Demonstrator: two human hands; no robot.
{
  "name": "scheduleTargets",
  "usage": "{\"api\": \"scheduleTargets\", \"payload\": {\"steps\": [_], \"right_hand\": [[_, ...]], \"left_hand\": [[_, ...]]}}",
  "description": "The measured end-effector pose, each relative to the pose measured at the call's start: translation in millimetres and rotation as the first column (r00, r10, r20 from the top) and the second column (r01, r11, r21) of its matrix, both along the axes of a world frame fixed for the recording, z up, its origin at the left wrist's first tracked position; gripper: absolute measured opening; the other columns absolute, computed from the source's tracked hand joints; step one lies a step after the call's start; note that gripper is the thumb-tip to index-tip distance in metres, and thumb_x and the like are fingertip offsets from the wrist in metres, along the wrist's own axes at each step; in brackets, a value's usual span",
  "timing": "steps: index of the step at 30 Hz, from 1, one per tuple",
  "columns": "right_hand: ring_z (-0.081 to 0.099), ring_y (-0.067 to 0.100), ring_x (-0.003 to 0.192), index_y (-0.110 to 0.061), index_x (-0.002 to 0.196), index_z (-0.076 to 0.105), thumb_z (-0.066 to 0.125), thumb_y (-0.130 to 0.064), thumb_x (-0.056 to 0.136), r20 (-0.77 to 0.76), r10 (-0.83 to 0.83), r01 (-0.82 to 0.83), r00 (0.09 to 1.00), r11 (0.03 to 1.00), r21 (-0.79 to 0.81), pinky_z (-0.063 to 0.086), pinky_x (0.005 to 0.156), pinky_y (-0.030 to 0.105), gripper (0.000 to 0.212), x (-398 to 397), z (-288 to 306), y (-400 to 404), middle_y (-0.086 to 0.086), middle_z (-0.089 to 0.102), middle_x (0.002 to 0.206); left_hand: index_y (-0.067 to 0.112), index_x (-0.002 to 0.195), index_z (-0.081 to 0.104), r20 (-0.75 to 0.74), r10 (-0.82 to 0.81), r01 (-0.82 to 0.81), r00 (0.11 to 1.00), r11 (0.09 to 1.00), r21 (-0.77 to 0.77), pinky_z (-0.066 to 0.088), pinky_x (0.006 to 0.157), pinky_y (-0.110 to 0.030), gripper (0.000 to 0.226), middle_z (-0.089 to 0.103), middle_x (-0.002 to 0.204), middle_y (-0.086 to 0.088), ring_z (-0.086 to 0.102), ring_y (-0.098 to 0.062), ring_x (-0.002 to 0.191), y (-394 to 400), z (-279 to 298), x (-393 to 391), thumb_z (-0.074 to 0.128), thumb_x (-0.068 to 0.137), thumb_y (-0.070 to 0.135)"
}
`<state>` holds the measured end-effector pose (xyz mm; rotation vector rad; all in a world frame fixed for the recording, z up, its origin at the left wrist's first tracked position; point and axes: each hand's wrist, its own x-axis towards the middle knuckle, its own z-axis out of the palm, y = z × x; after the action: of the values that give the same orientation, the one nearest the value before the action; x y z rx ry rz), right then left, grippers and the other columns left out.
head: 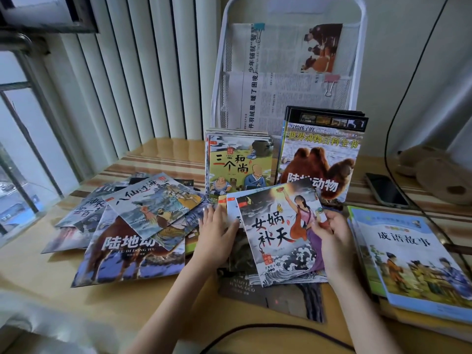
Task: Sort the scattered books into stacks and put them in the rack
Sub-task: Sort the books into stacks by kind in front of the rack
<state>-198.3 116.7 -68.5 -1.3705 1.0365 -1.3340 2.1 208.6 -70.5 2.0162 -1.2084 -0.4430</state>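
Right hand (329,233) is pinching the goddess book (278,236) at its 3 o'clock edge — left hand (217,231), fingers spread, is resting on scattered books (132,241).

Dim, cool daylight from the window (23,139) at left.
Glare streaks the glossy tabletop (163,149) near it; the wide lens bows the edges, and the lower left corner is soft and blurred.
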Motion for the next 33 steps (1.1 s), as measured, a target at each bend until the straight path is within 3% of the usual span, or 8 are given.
{"api": "scheduleTargets", "payload": {"steps": [2,7,12,17,21,25,29,33], "right_hand": [[0.059,0.008,0.086,-0.023,0.094,0.055,0.056,0.000,0.089,0.013,-0.003,0.003,1.000,1.000,-0.025,0.043,0.072,0.020,0.024,0,0,0,-0.003,0.062,0.094],[0.060,0.018,0.089,-0.023,0.092,0.057,0.056,0.003,0.088,0.095,-0.076,0.080,0.993,0.996,-0.035,0.047,0.079,0.024,0.027,-1,-2,-4,0.004,0.064,0.095],[0.059,0.020,0.096,-0.019,0.103,0.054,0.056,-0.004,0.091,0.041,-0.060,0.062,0.997,0.998,-0.032,0.043,0.075,0.025,0.020,1,-7,-5,0.002,0.062,0.101],[0.056,0.013,0.097,-0.016,0.121,0.042,0.056,-0.012,0.093,-0.114,-0.056,0.042,0.992,0.992,-0.117,0.042,0.075,0.017,0.032,4,-4,4,-0.010,0.053,0.105],[0.046,0.002,0.116,-0.027,0.145,0.025,0.054,-0.028,0.094,-0.268,-0.044,0.009,0.963,0.992,-0.130,0.040,0.089,0.023,0.059,3,-8,8,-0.005,0.039,0.143],[0.038,0.002,0.120,-0.034,0.145,0.027,0.053,-0.036,0.093,-0.339,-0.021,-0.034,0.941,0.987,-0.156,0.035,0.094,0.025,0.058,5,-12,5,-0.014,0.038,0.134],[0.040,-0.005,0.117,-0.029,0.143,0.036,0.051,-0.027,0.095,-0.198,0.126,-0.136,0.972,0.990,-0.040,0.033,0.094,0.018,0.050,10,-6,7,-0.012,0.040,0.137],[0.050,0.012,0.118,-0.019,0.134,0.045,0.051,-0.021,0.095,0.036,0.050,-0.051,0.998,0.998,0.037,0.043,0.088,0.021,0.040,5,4,3,0.000,0.052,0.130]], "left_hand": [[0.015,0.142,0.027,-0.187,0.079,-0.111,0.979,0.980,-0.164,0.035,0.105,-0.041,0.053,0.043,0.139,-0.007,0.038,-0.029,0.131,2,2,1,0.045,0.097,0.036],[0.007,0.120,0.047,-0.094,0.171,-0.177,0.981,0.983,-0.055,0.025,0.110,-0.048,0.045,0.046,0.129,-0.016,0.030,-0.035,0.133,1,5,2,0.031,0.100,0.043],[0.012,0.093,0.051,-0.514,-0.135,0.016,0.847,0.973,-0.229,0.049,0.061,-0.032,0.037,0.055,0.079,-0.001,0.053,-0.012,0.067,9,19,-16,0.053,0.088,0.048],[0.034,0.129,0.040,-0.349,-0.234,0.117,0.907,0.938,-0.326,0.051,0.091,-0.028,0.057,0.058,0.118,0.019,0.058,0.000,0.107,4,13,-28,0.070,0.081,0.037],[0.049,0.118,0.043,-0.289,-0.259,0.145,0.921,0.920,-0.364,0.052,0.090,-0.026,0.043,0.061,0.118,0.019,0.059,0.006,0.105,5,16,-30,0.066,0.084,0.033],[0.030,0.123,0.054,-0.192,-0.269,0.191,0.944,0.917,-0.349,0.046,0.098,-0.027,0.060,0.059,0.128,0.010,0.054,-0.006,0.118,2,19,-27,0.074,0.070,0.050],[0.021,0.098,0.057,-0.479,-0.275,0.171,0.834,0.953,-0.249,0.055,0.067,-0.021,0.018,0.069,0.093,0.005,0.069,-0.009,0.080,-3,26,-31,0.068,0.084,0.021],[0.013,0.108,0.055,-0.668,-0.257,0.081,0.698,0.956,-0.283,0.058,0.069,-0.031,0.023,0.072,0.095,-0.004,0.071,-0.018,0.082,-1,23,-24,0.064,0.086,0.012]]}}
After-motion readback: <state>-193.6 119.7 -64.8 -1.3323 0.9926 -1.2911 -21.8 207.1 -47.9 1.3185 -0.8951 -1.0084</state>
